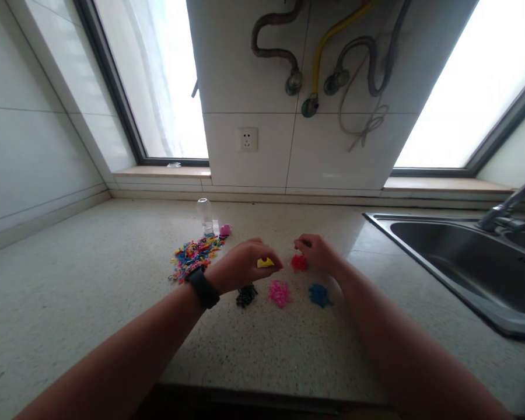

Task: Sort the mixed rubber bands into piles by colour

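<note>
My left hand (240,265), with a black band on its wrist, hovers over the counter with fingers curled above a small yellow pile (265,262). My right hand (319,252) is pinched shut just right of a red pile (298,262), touching it. Nearer to me lie a black pile (246,296), a pink pile (279,292) and a blue pile (319,295) of tiny bands. A mixed heap of coloured bands (195,255) lies to the left of my left hand. What each hand's fingers hold is too small to see.
A small clear bottle (205,216) and a pink cap (224,230) stand behind the mixed heap. A steel sink (464,262) with a tap (507,207) takes up the right side. The speckled counter (91,280) ends near me; a tiled wall with a socket (247,140) is behind.
</note>
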`<control>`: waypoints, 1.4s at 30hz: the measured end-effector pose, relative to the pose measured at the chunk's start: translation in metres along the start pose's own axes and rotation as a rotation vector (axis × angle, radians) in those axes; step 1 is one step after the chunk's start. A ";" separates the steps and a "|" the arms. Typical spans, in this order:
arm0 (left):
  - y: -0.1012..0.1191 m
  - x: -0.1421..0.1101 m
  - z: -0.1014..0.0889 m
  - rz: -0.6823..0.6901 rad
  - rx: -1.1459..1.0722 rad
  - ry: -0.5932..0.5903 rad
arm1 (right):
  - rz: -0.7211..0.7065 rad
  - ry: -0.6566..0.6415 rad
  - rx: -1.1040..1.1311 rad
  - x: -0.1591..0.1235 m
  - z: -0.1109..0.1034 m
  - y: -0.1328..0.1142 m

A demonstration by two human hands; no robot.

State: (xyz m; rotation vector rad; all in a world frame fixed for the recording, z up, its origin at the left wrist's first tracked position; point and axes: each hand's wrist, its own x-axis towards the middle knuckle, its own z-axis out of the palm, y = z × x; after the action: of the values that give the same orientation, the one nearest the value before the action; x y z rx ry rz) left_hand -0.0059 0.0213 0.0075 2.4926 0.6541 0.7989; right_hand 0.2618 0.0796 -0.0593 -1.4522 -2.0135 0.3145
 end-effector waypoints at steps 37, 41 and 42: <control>0.067 -0.048 0.119 0.607 0.250 -0.229 | -0.023 0.008 -0.081 -0.005 -0.006 -0.015; 0.065 -0.047 0.120 0.644 0.269 -0.214 | -0.053 0.007 -0.095 -0.010 -0.009 -0.031; 0.064 -0.047 0.120 0.650 0.268 -0.218 | -0.060 0.014 -0.081 -0.011 -0.010 -0.036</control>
State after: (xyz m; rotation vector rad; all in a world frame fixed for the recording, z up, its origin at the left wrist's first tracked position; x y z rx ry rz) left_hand 0.0544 -0.0864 -0.0668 3.0251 -0.1598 0.6593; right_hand 0.2427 0.0548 -0.0367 -1.4358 -2.0756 0.1989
